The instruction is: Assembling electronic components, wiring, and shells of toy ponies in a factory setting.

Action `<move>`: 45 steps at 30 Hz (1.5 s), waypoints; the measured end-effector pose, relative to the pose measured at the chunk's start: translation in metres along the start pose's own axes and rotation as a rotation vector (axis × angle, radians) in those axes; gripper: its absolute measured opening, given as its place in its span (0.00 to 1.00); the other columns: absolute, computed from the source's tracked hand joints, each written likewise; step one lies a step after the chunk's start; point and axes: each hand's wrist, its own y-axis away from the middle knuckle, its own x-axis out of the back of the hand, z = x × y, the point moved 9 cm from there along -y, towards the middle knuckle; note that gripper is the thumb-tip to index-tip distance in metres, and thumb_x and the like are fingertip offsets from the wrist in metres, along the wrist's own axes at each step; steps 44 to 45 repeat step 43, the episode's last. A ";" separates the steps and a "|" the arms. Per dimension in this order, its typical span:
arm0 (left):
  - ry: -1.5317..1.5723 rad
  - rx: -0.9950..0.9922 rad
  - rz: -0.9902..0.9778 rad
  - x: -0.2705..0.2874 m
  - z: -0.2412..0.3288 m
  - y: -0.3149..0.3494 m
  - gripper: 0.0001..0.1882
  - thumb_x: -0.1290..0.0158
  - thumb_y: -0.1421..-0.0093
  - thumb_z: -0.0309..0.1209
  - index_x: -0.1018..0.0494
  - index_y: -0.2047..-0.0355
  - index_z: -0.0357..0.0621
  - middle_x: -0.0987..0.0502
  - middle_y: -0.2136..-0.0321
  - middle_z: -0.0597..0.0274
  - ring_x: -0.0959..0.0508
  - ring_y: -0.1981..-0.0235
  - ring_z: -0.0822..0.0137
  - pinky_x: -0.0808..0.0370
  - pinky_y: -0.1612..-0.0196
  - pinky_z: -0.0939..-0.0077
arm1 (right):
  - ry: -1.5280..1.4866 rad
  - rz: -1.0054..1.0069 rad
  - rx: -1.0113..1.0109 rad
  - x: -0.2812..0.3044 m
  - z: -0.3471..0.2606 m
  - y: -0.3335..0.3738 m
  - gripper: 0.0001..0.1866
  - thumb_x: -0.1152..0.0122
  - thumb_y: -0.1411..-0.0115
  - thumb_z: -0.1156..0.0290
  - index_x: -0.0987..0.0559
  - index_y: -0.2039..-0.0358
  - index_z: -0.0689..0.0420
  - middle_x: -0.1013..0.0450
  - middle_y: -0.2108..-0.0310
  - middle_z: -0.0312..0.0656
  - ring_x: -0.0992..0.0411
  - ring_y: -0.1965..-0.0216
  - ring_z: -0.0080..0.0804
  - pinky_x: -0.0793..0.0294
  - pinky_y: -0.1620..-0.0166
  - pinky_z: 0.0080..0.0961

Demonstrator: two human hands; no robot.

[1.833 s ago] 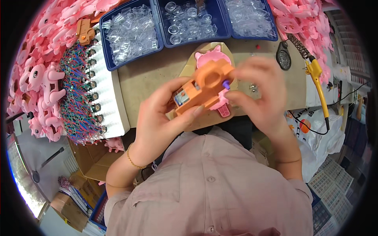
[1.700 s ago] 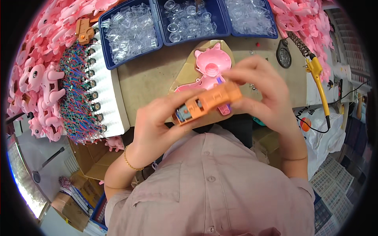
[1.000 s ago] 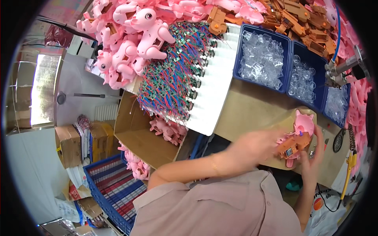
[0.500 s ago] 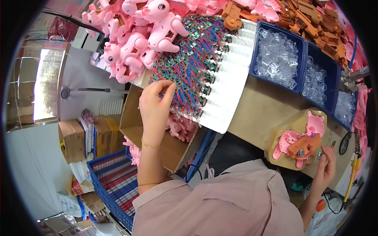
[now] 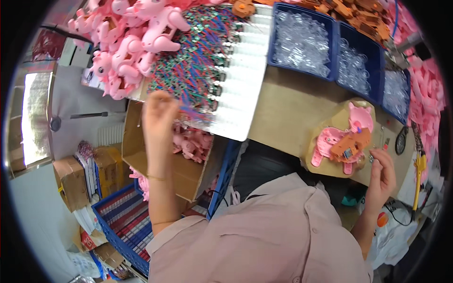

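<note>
My left hand (image 5: 161, 112) is smeared by motion at the near left edge of a pile of small circuit boards with red and blue wires (image 5: 186, 61). Its fingers look bent, but whether they hold anything is unclear. On the right, my right hand (image 5: 383, 174) has thumb and fingertips close together beside a tiny silvery piece, too small to name. Just left of those fingers, a pink toy animal shell (image 5: 360, 117) lies opened on a tan holder (image 5: 311, 160). An orange-brown plastic housing (image 5: 350, 145) sits across the shell.
Blue bins (image 5: 336, 70) of clear plastic parts line the back right. Pink toy bodies (image 5: 155, 23) heap at the back left, orange-brown housings (image 5: 356, 16) behind the bins. A white ridged tray (image 5: 243, 94) bears the wires. Below it stand a carton (image 5: 186, 181) and blue basket (image 5: 115, 236).
The whole view has shifted, with table things now farther left and up. My left hand has blurred and lies at the wire pile's near edge. My right hand stays beside the holder.
</note>
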 end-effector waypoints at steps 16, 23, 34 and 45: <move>0.535 0.156 -0.485 -0.227 0.036 0.072 0.07 0.46 0.42 0.20 0.27 0.62 0.33 0.23 0.61 0.57 0.23 0.63 0.72 0.26 0.58 0.80 | -0.876 -0.098 -0.291 -0.044 -0.032 -0.066 0.15 0.44 0.40 0.77 0.29 0.53 0.63 0.27 0.62 0.41 0.28 0.72 0.17 0.27 0.69 0.13; 0.323 0.271 -0.876 -0.268 0.044 0.092 0.14 0.44 0.44 0.18 0.30 0.57 0.32 0.24 0.61 0.56 0.23 0.61 0.72 0.25 0.58 0.81 | -0.750 -0.128 -0.081 -0.007 -0.049 -0.085 0.08 0.40 0.41 0.76 0.24 0.62 0.63 0.26 0.73 0.34 0.29 0.72 0.15 0.29 0.68 0.13; 0.483 0.221 -0.585 -0.250 0.032 0.085 0.21 0.44 0.45 0.17 0.33 0.50 0.33 0.27 0.56 0.56 0.24 0.61 0.73 0.27 0.58 0.83 | 0.006 0.259 0.363 0.011 -0.073 -0.037 0.17 0.34 0.55 0.80 0.23 0.61 0.58 0.30 0.58 0.45 0.31 0.56 0.40 0.32 0.55 0.30; 0.527 0.258 -0.749 -0.246 0.024 0.085 0.16 0.44 0.43 0.21 0.30 0.53 0.34 0.27 0.53 0.57 0.27 0.53 0.71 0.29 0.51 0.79 | 0.310 -0.263 0.671 -0.033 -0.085 -0.061 0.18 0.31 0.57 0.68 0.24 0.64 0.56 0.30 0.63 0.41 0.33 0.60 0.43 0.36 0.53 0.40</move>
